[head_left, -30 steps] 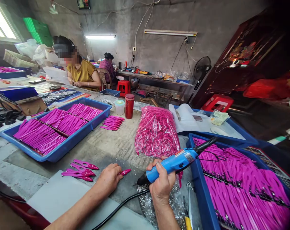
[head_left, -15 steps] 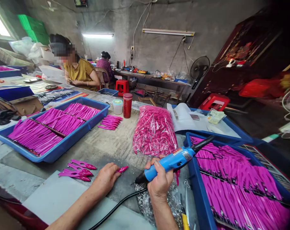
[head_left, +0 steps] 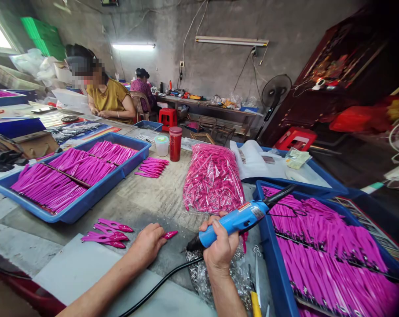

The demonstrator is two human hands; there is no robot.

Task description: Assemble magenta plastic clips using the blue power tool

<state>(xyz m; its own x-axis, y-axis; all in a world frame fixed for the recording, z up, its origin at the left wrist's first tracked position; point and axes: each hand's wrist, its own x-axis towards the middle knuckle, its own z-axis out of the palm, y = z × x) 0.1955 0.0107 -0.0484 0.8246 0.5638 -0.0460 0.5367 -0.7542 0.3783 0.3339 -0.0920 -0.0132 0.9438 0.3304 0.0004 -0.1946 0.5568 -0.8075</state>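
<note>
My left hand (head_left: 149, 245) is closed on a slim pink piece, and only its glossy pointed tip (head_left: 170, 234) shows past the fingers. In my right hand (head_left: 221, 247) is a blue electric screwdriver (head_left: 234, 223), its black nose pointing down and left toward the table. A gap separates that nose from the pink tip. Left of my left hand lie several pink pieces (head_left: 108, 236) with forked ends and shiny tips. Beneath the screwdriver and my right forearm is a clear bag of small metal parts (head_left: 199, 269), partly covered.
Blue trays of pink strips stand left (head_left: 69, 211) and right (head_left: 273, 268). A clear bag of pink pieces (head_left: 214, 176) sits ahead, near a red lidded cup (head_left: 175, 144). Scissors (head_left: 257, 270) and a black cord (head_left: 159, 286) lie close by. Two people sit beyond.
The view has shifted very slightly. Both hands keep their holds, with the pink piece and the electric screwdriver almost unmoved.
</note>
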